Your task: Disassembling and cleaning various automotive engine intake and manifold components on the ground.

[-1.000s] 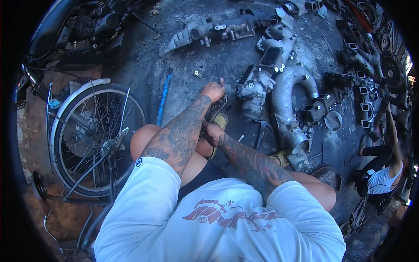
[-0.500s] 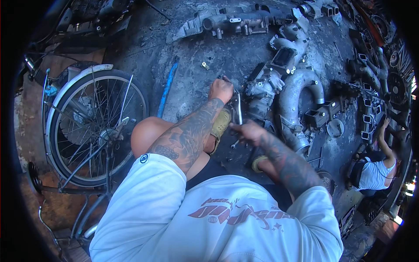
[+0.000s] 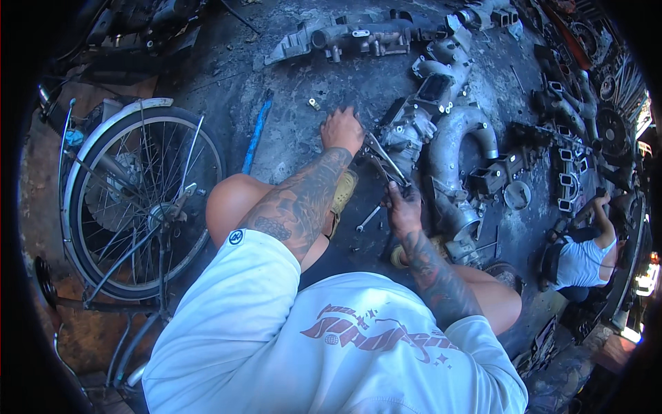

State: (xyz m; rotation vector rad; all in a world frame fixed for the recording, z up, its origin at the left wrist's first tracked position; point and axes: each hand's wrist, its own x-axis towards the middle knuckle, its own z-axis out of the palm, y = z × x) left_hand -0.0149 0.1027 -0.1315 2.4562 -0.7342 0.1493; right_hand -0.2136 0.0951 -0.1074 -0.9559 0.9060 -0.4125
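Note:
My right hand (image 3: 405,210) is closed around the near end of a long silver wrench-like bar (image 3: 387,157). The bar slants away toward the far left, its far end beside the fingers of my left hand (image 3: 343,131). Those fingers curl downward over something dark low on the floor; the hand itself hides what they grip. Close to the bar's right lies a grey cast-metal housing (image 3: 412,131). A small brass-coloured fitting (image 3: 314,104) sits just beyond my left hand. Between my feet lies a combination wrench (image 3: 368,218).
A bicycle wheel (image 3: 219,162) stands at the left, with a blue bar (image 3: 257,136) near it. Large curved metal pipes (image 3: 445,148) and a long manifold (image 3: 358,38) lie right and far. Another person (image 3: 586,259) crouches at the far right among engine parts.
My right hand has swung forward and right with the silver bar, which now slants instead of pointing almost straight toward me. My left hand has shifted slightly left and nearer. The view has turned a little.

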